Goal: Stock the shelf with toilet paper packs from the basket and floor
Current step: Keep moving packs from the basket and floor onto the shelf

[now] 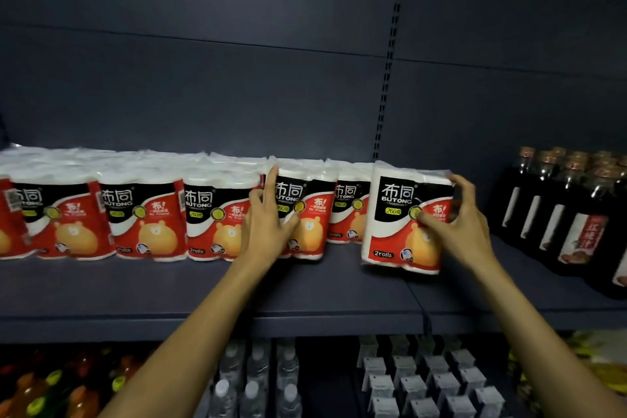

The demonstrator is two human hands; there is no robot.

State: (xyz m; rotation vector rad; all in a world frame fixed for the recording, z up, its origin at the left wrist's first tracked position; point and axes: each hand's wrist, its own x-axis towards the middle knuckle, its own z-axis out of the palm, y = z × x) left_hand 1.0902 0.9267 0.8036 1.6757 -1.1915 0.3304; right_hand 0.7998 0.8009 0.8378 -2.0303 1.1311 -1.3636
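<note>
Several red, black and white toilet paper packs (146, 220) stand in a row along the dark shelf (305, 295). My left hand (268, 217) presses flat against the front of one pack (307, 214) in the row, fingers spread over its left edge. At the row's right end, my right hand (458, 217) grips a pack (397, 220) by its right side. That pack sits tilted and slightly forward of the others. Another pack (349, 210) stands behind, between the two hands. No basket or floor shows.
Dark sauce bottles (559, 210) crowd the shelf's right end, close to my right hand. A slotted upright (386, 78) runs up the back panel. Below the shelf are water bottles (258, 380), white-capped cartons (427, 380) and orange drink bottles (44, 390).
</note>
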